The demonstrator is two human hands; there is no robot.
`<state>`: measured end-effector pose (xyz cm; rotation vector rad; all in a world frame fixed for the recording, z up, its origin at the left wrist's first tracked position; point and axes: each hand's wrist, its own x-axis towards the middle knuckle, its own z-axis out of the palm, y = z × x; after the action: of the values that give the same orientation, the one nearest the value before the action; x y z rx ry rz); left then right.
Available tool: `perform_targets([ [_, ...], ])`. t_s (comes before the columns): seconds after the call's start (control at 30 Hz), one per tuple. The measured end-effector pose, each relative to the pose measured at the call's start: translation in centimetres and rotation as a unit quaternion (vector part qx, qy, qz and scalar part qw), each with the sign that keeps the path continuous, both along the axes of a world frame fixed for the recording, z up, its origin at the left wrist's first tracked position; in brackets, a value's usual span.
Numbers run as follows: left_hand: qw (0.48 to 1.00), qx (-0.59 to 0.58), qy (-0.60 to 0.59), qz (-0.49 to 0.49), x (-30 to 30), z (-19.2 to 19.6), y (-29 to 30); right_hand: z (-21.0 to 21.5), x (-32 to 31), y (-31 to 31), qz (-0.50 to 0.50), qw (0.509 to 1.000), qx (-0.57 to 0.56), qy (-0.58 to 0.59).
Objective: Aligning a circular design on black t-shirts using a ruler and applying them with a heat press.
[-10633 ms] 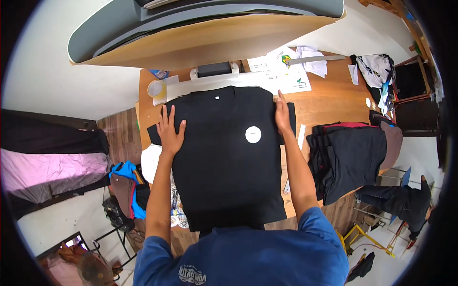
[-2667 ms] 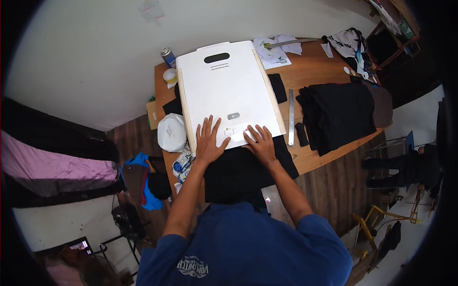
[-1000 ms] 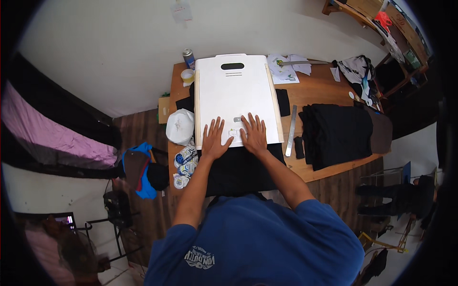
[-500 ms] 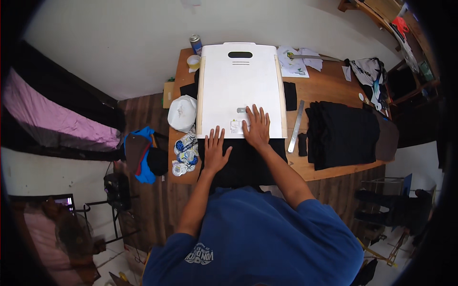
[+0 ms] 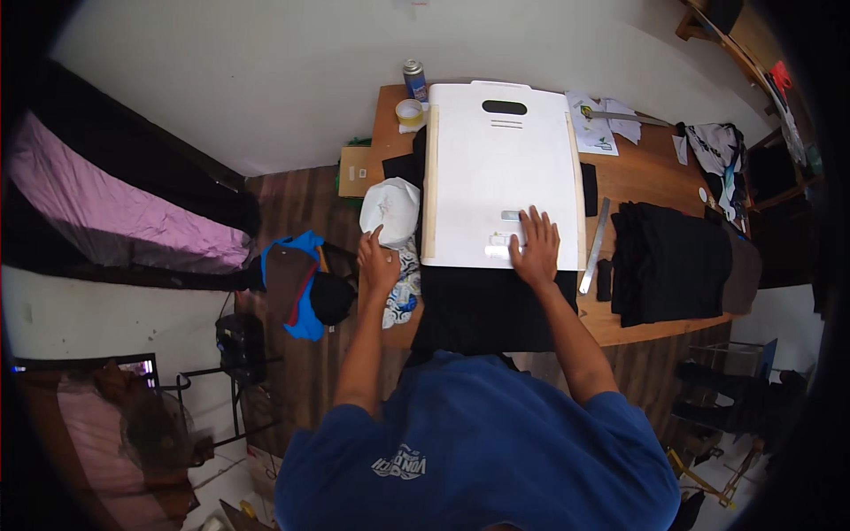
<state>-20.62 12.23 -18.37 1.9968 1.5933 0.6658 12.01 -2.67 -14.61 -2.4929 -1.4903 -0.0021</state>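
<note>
A white board (image 5: 500,168) with a slot handle at its far end lies on black fabric (image 5: 482,310), which looks like a garment. My right hand (image 5: 537,252) rests flat on the near right part of the board with its fingers spread, beside a small grey label. My left hand (image 5: 379,264) is off the board, its fingers apart and slightly bent at the near edge of a white plastic-covered bowl (image 5: 390,212). Blue-and-white patterned printed pieces (image 5: 403,296) lie beside and partly under that hand. I see nothing held in either hand.
On the wooden table (image 5: 633,177), a steel ruler (image 5: 595,248) and folded black fabric (image 5: 668,261) lie to the right. A spray can (image 5: 414,80) and a tape roll (image 5: 409,112) stand at the far left. Papers (image 5: 591,124) lie at the back; clothing (image 5: 297,283) hangs beyond the left edge.
My left hand has lifted off the board's near edge and moved left to the white bowl. The right hand stays on the board. The whole view has shifted.
</note>
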Motion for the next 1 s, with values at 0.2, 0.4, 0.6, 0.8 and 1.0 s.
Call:
perform_targets([
  [0.2, 0.987, -0.029, 0.138, -0.073, -5.3, -3.8, 6.1, 0.0, -0.3, 0.3, 0.021, 0.999, 0.045, 0.015],
  [0.4, 0.994, -0.058, -0.005, -0.091, -6.6, -3.4, 6.0, -0.1, -0.6, 0.2, 0.030, 0.998, 0.059, 0.020],
  [0.6, 0.970, 0.042, -0.223, -0.092, -7.7, 1.3, 1.9, -0.1, -0.8, 0.4, -0.001, 1.000, 0.025, 0.002],
  [0.8, 0.936, 0.117, -0.296, -0.148, -1.6, 7.6, -1.9, -0.2, -0.6, 0.2, 0.018, 0.991, 0.131, 0.018],
  [1.0, 0.962, 0.036, -0.190, -0.190, 9.7, 9.9, -5.1, -0.1, -0.1, -0.1, -0.047, 0.970, 0.225, 0.076],
])
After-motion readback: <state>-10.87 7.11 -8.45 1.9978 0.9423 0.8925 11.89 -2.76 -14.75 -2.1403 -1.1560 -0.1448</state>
